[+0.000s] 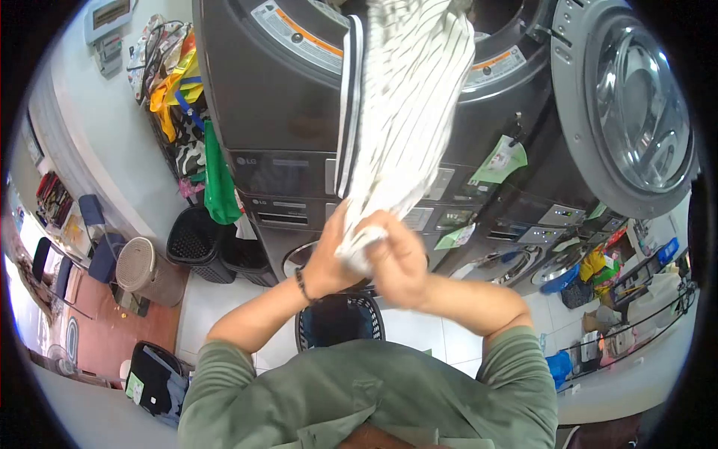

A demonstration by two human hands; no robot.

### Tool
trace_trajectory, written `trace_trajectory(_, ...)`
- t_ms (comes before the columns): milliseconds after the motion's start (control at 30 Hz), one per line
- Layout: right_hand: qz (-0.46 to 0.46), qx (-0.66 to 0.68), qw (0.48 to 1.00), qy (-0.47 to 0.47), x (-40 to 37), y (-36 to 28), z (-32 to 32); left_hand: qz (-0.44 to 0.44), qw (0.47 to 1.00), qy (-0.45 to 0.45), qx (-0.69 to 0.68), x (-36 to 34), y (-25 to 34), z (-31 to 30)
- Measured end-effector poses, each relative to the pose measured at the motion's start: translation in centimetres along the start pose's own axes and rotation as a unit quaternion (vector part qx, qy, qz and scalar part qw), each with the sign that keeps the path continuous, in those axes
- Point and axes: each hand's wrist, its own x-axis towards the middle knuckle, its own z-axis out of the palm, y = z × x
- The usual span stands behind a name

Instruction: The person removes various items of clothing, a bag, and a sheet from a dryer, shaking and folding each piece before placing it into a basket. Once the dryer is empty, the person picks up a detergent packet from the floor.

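A white cloth with thin dark stripes (411,90) hangs out of the open drum of the upper dark machine (277,97) and stretches down to my hands. My right hand (400,262) is closed round its bunched lower end. Close beside it, my left hand (329,258), with a dark bracelet at the wrist, grips the same cloth from the left side; its fingertips are partly hidden behind the fabric. A dark strip with white edges (349,112) hangs along the left of the striped cloth.
The round machine door (636,105) stands open at the upper right. Below my hands a dark basket (303,329) sits on the floor. More dark baskets (198,243) and a woven hamper (138,266) stand at the left. Bags (176,90) hang on the left wall.
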Motion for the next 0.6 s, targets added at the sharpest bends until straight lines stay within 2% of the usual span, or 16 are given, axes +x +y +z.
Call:
trace_trajectory(67,0.056,0.155,0.986,-0.039,-2.7,-0.6,2.8,-0.057,0.991,-0.044,-0.113,0.2,-1.5,2.6)
trace_trajectory(133,0.049,0.14,0.975,-0.166,-3.9,-2.3,3.3,-0.112,0.979,-0.073,-0.157,-1.4,-2.4,3.8)
trace_trajectory(167,-0.001,0.087,0.973,-0.215,-4.3,-2.8,3.0,-0.138,0.972,-0.09,-0.168,-2.6,-2.5,3.9)
trace_trajectory(267,-0.078,0.017,0.982,-0.173,-5.0,-4.3,0.8,-0.204,0.952,-0.152,-0.169,-7.0,-3.0,4.2)
trace_trajectory(333,0.0,0.112,0.99,-0.087,-6.0,-3.4,-1.5,-0.234,0.941,-0.193,-0.15,-9.5,-2.4,3.7)
trace_trajectory(433,0.106,0.043,0.981,0.156,-5.2,0.3,-4.3,-0.265,0.932,-0.228,-0.091,-11.8,-0.9,1.0)
trace_trajectory(467,0.146,0.061,0.964,0.212,-4.7,1.8,-5.7,-0.257,0.946,-0.184,-0.077,-11.5,0.3,0.3)
trace_trajectory(500,0.164,0.112,0.954,0.224,-4.5,3.3,-7.3,-0.272,0.946,-0.175,0.02,-12.7,-0.8,-0.4)
trace_trajectory(533,0.156,0.123,0.951,0.238,-4.4,4.1,-8.3,-0.255,0.959,-0.122,0.017,-12.4,0.3,-1.3)
trace_trajectory(600,0.134,0.129,0.944,0.272,-3.8,4.9,-9.4,-0.278,0.942,-0.113,0.147,-11.4,1.6,-3.0)
